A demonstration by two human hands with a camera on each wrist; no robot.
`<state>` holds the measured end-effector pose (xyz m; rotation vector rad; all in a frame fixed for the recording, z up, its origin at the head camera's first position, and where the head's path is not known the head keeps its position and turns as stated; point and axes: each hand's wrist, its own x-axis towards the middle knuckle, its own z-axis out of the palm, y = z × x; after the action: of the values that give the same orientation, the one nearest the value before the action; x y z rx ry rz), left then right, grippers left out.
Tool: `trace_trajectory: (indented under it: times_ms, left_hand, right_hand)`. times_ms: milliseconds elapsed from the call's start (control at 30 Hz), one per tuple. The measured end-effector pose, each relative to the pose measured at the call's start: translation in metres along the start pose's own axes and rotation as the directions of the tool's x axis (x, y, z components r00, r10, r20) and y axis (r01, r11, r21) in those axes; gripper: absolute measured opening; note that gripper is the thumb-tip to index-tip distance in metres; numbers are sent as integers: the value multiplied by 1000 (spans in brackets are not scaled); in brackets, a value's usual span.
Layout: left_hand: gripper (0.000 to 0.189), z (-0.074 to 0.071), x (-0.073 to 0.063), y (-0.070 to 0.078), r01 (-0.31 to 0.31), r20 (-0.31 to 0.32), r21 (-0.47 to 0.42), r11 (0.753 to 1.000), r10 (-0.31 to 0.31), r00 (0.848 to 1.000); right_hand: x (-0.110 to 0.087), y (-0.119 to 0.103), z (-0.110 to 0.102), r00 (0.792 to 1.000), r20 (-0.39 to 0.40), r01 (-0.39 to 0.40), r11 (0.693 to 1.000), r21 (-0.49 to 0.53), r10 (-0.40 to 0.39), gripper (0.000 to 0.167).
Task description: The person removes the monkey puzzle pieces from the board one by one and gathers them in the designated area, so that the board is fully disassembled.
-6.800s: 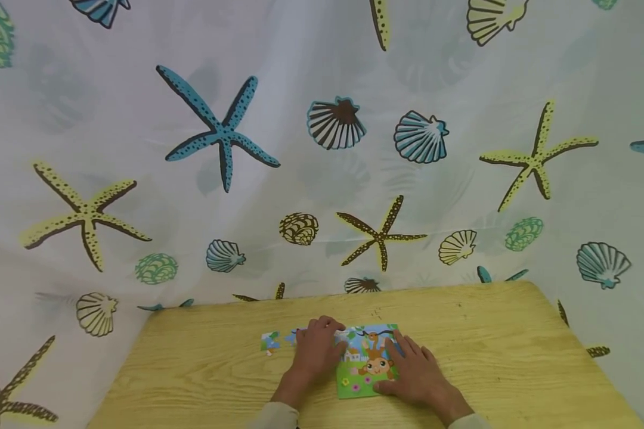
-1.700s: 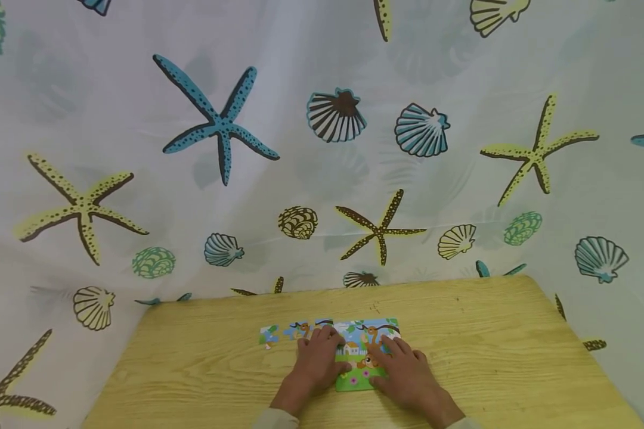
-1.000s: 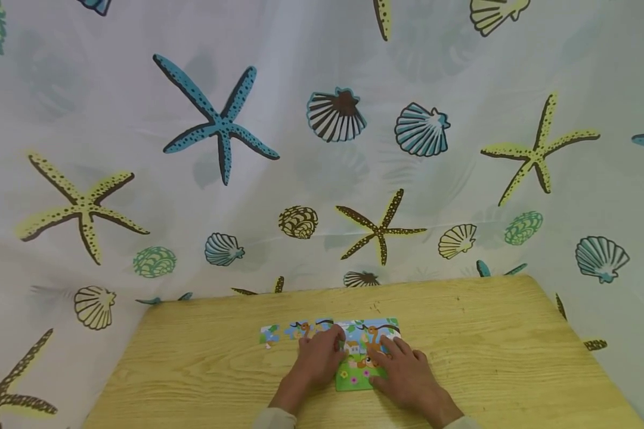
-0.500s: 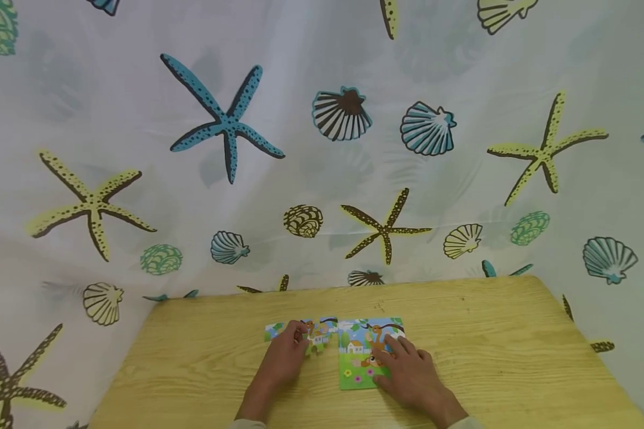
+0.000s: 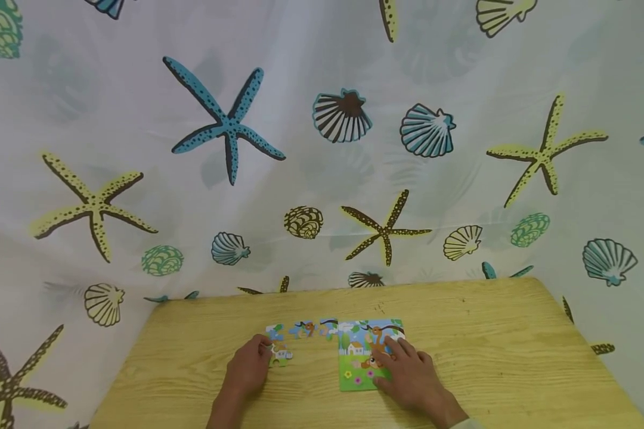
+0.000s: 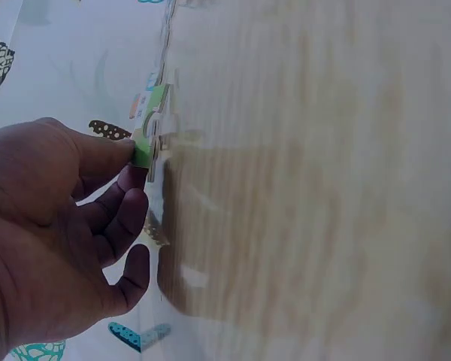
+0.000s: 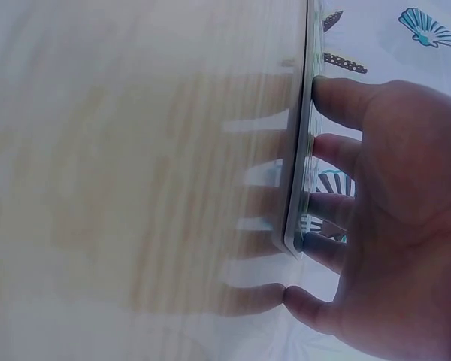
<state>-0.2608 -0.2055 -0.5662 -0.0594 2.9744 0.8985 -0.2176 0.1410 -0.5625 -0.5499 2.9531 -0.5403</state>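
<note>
In the head view my left hand (image 5: 247,366) pinches a jigsaw puzzle piece (image 5: 280,355) showing part of a house, just below the upper-left corner piece (image 5: 273,329). The left wrist view shows thumb and finger on the edge of this thin green-and-white piece (image 6: 158,98), close over the table. My right hand (image 5: 413,372) rests spread on a square monkey picture board (image 5: 351,366), hiding part of its right side. From the right wrist view, fingertips (image 7: 323,90) touch the board's face and edge, with one finger on the tabletop.
More puzzle pieces (image 5: 305,329) lie in a row left of the board, one (image 5: 328,326) right at its upper-left edge. The wooden table (image 5: 504,357) meets a cloth (image 5: 300,179) printed with starfish and shells behind it.
My left hand has moved left from the board, carrying the house piece past the row to below its left end. The right hand stays on the board.
</note>
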Motion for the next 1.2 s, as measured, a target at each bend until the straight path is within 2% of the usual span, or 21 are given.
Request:
trace_trajectory:
  times_ms: [167,367,567,733,933,1033,1200]
  left_hand:
    - [26,-4,0,-4,33,3,66,997,-33,999]
    - [25,-8,-1,-6,20,-2,119,993,-20,1000]
    - [29,-10,-5,-3,5,-35,104,995,-1,999]
    - [31,-6,-7,14,-55,-67,11,998,56,996]
    - [27,13,-7,42,-161,-59,-51,986,158,986]
    - [26,28,-5,57,-229,-37,-44,972,227,973]
    - [26,53,-2,82,-344,18,16,939,344,939]
  right_hand:
    - [-1,1,-1,1000,5,4,1000,12,-4,52]
    - [-2,-1,-1,1000,5,7,1000,8,-7,52]
    - [-1,1,1,1000,3,0,1000,-4,0,53]
    - [-2,0,2,1000,-17,0,1000,13,0,53]
    - [2,2,1,998,-29,-53,989,137,57,68]
    - [3,4,-1,994,-33,-99,980,173,106,75]
    - [0,9,-4,988,-7,-148,974,170,151,74]
